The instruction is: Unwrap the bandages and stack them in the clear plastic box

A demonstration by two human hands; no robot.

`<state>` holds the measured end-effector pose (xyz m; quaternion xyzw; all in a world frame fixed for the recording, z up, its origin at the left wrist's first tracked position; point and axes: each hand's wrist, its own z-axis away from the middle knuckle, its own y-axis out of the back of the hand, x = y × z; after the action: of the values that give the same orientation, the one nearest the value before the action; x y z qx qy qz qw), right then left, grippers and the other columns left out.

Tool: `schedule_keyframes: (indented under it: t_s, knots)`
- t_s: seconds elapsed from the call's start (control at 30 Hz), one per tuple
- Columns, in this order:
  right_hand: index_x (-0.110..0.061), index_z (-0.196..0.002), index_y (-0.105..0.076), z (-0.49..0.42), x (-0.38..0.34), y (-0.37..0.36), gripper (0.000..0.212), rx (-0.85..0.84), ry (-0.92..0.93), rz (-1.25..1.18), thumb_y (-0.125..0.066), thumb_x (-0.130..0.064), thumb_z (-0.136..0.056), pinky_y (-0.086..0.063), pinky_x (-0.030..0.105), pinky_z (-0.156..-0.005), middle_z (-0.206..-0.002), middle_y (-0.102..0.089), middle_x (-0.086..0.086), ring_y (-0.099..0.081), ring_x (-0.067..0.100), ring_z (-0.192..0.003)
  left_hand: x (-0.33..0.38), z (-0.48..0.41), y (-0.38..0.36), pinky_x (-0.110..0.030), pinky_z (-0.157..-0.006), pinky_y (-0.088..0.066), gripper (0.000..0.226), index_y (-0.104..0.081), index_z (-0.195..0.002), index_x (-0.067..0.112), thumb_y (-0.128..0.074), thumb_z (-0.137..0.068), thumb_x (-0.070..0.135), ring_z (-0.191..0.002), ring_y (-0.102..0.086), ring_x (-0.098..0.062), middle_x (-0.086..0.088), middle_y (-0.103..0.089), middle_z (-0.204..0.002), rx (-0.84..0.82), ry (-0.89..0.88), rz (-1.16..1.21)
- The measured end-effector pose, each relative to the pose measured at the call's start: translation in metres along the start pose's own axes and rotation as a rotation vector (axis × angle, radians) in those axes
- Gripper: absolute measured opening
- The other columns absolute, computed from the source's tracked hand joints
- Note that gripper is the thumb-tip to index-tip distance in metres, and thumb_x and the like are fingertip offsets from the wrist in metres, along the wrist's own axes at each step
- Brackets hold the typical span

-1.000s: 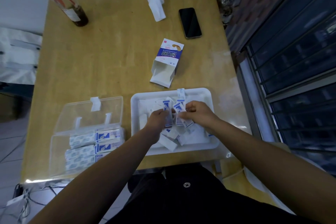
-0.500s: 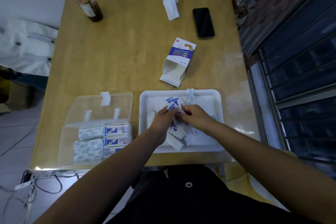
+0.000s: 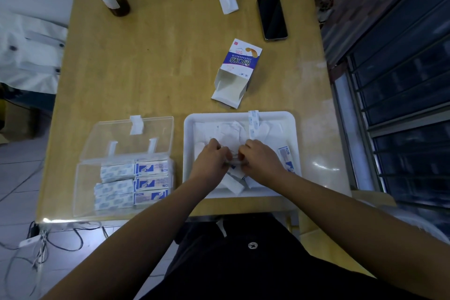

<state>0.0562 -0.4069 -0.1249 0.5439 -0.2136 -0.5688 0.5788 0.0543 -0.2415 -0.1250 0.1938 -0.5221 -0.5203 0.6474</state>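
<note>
Left hand (image 3: 210,162) and right hand (image 3: 261,162) both curling fingers, pinching one small bandage (image 3: 233,162) between them, hovering over the tray (image 3: 188,153) of wrappers (image 3: 229,134), box (image 3: 82,190) sitting open just left, holding bandage stacks (image 3: 136,180).

The room is dim and everything looks a bit blue. The wooden surface (image 3: 158,68) has a dull shine. A bright white glare sits on its near left corner. A softer shiny patch shows on its right side, by the window (image 3: 401,105). The white tray (image 3: 214,115) is the brightest thing. Shadows are soft and faint. The left hand (image 3: 210,161) and right hand (image 3: 260,161) look a little smeared. The strip (image 3: 232,162) pinched between them is too blurry to see well. The arms (image 3: 146,238) and black clothes (image 3: 243,263) are very dark. Lines bend near the edges: the sides of the surface lean in and the window bars curve.
</note>
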Motion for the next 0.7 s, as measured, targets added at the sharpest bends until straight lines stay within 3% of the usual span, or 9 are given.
schedule_keyframes:
  t_s: [0.17, 0.3, 0.4, 0.5, 0.7]
  knots:
    - [-0.009, -0.086, -0.055, -0.004, 0.0, 0.015, 0.01, 0.034, 0.006, -0.075, -0.052, -0.017, -0.091, -0.029, 0.032, -0.062, -0.085, -0.06, 0.012, -0.053, 0.029, -0.079, 0.008, -0.001, 0.008, -0.036, -0.07, -0.042, 0.016, -0.059, -0.097, 0.012, -0.057, -0.09, 0.025, -0.087, -0.054, -0.026, -0.007, -0.057, -0.094, 0.032, -0.111, 0.072]
    - [-0.011, -0.095, -0.051, -0.001, -0.003, 0.029, 0.009, 0.011, 0.002, -0.113, -0.05, -0.019, -0.093, -0.026, 0.032, -0.058, -0.081, -0.062, 0.013, -0.053, 0.03, -0.073, 0.016, 0.005, 0.025, -0.04, -0.065, -0.047, 0.033, -0.057, -0.09, 0.017, -0.045, -0.096, 0.048, -0.069, -0.061, -0.018, -0.001, -0.068, -0.075, -0.017, 0.029, 0.364]
    - [-0.01, -0.102, -0.051, 0.0, -0.008, 0.035, 0.012, -0.027, 0.006, -0.139, -0.049, -0.019, -0.093, -0.03, 0.035, -0.056, -0.084, -0.061, 0.014, -0.049, 0.026, -0.071, 0.016, 0.007, 0.033, -0.046, -0.073, -0.051, 0.033, -0.061, -0.091, 0.016, -0.041, -0.099, 0.042, -0.067, -0.061, -0.021, -0.005, -0.068, -0.077, -0.027, 0.098, 0.476]
    - [-0.01, -0.103, -0.053, 0.0, -0.017, 0.04, 0.014, -0.041, 0.037, -0.132, -0.048, -0.018, -0.093, -0.039, 0.038, -0.061, -0.085, -0.062, 0.012, -0.055, 0.029, -0.075, 0.018, 0.017, 0.044, -0.037, -0.069, -0.05, 0.04, -0.061, -0.087, 0.015, -0.039, -0.099, 0.046, -0.058, -0.057, -0.018, -0.007, -0.068, -0.075, -0.015, 0.179, 0.639]
    - [-0.015, -0.092, -0.052, -0.005, -0.037, 0.042, 0.002, -0.077, 0.093, -0.219, -0.052, -0.017, -0.093, -0.034, 0.035, -0.056, -0.068, -0.05, -0.001, -0.048, 0.021, -0.064, -0.001, 0.029, 0.053, -0.043, -0.064, -0.047, 0.028, -0.054, -0.076, 0.009, -0.037, -0.096, 0.016, -0.053, -0.051, -0.021, -0.003, -0.064, -0.065, 0.041, 0.235, 0.699]
